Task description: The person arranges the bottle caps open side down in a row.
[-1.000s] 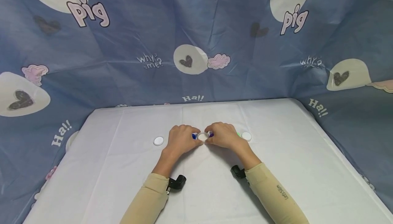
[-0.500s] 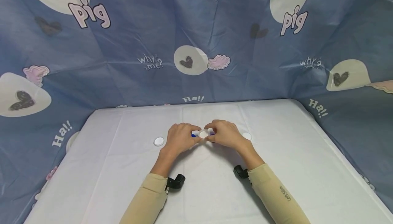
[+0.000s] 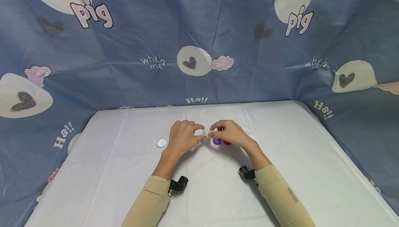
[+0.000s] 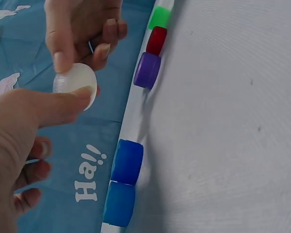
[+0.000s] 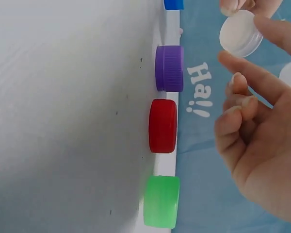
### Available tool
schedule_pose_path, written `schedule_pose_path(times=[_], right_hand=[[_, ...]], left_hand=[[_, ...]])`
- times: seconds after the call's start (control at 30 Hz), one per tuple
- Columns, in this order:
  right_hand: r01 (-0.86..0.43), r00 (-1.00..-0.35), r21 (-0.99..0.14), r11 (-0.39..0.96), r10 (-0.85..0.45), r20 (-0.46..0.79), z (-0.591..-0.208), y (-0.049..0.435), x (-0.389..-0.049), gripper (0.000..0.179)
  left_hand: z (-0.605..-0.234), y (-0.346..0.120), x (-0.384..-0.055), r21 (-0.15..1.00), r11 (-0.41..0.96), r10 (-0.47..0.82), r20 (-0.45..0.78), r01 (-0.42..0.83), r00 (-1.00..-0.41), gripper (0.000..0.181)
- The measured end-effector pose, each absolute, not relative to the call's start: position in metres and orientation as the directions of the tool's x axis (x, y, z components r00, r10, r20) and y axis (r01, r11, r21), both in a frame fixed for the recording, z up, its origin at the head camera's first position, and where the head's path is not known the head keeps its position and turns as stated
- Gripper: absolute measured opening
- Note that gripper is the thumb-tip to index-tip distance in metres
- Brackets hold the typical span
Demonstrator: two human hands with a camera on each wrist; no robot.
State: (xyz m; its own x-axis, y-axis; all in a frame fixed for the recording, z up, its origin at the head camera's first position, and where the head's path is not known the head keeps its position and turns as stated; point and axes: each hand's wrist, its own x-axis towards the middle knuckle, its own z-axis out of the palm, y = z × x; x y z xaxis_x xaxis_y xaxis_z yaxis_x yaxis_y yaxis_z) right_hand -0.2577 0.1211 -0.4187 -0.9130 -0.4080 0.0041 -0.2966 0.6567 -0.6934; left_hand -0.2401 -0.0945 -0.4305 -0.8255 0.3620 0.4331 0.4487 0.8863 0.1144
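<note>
A white plastic bottle cap [image 3: 206, 132] is held above the table between both hands. My left hand [image 3: 183, 137] pinches it, the thumb lying across its face in the left wrist view. From the other side my right hand [image 3: 230, 132] holds its rim between thumb and index finger, the other fingers curled in. Purple [image 5: 169, 69], red [image 5: 163, 126] and green [image 5: 161, 201] caps stand in a row below the right hand. Two blue caps [image 4: 127, 161] stand side by side below the left hand and are mostly hidden in the head view.
A flat white disc [image 3: 161, 143] lies left of the left hand. Another white disc [image 3: 252, 137] is partly covered by the right wrist. The white table [image 3: 205, 192] meets a blue printed cloth [image 3: 140, 85] at its back edge.
Both hands have raised the white cap a little and tilted it. The right hand has shifted up, so the purple and red caps now show beneath it in the head view.
</note>
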Motion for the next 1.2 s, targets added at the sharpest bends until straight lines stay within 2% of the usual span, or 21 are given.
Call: schedule_pose_path(times=[0.17, 0.43, 0.57, 0.7, 0.9, 1.2], right_hand=[[-0.230, -0.901, -0.788, 0.572, -0.431, -0.050, -0.419, 0.123, -0.259, 0.024], [-0.207, -0.898, -0.796, 0.570, -0.433, -0.077, -0.421, 0.123, -0.261, 0.029], [-0.239, -0.914, -0.753, 0.613, -0.404, -0.038, -0.423, 0.121, -0.261, 0.030], [-0.313, -0.932, -0.636, 0.706, -0.357, 0.062, -0.424, 0.117, -0.260, 0.033], [-0.409, -0.912, -0.504, 0.761, -0.355, 0.204, -0.422, 0.113, -0.256, 0.022], [-0.427, -0.904, -0.501, 0.753, -0.354, 0.239, -0.423, 0.114, -0.256, 0.015]], left_hand=[[-0.429, -0.094, -0.238, 0.051, 0.882, 0.375, 0.523, 0.468, -0.766, 0.024], [-0.429, -0.094, -0.237, 0.028, 0.878, 0.395, 0.522, 0.477, -0.756, 0.023], [-0.432, -0.095, -0.238, 0.062, 0.884, 0.371, 0.509, 0.463, -0.777, 0.024], [-0.433, -0.096, -0.239, 0.122, 0.902, 0.313, 0.476, 0.414, -0.822, 0.026], [-0.433, -0.099, -0.240, 0.213, 0.913, 0.243, 0.399, 0.347, -0.884, 0.027], [-0.433, -0.099, -0.239, 0.308, 0.888, 0.224, 0.358, 0.341, -0.906, 0.024]])
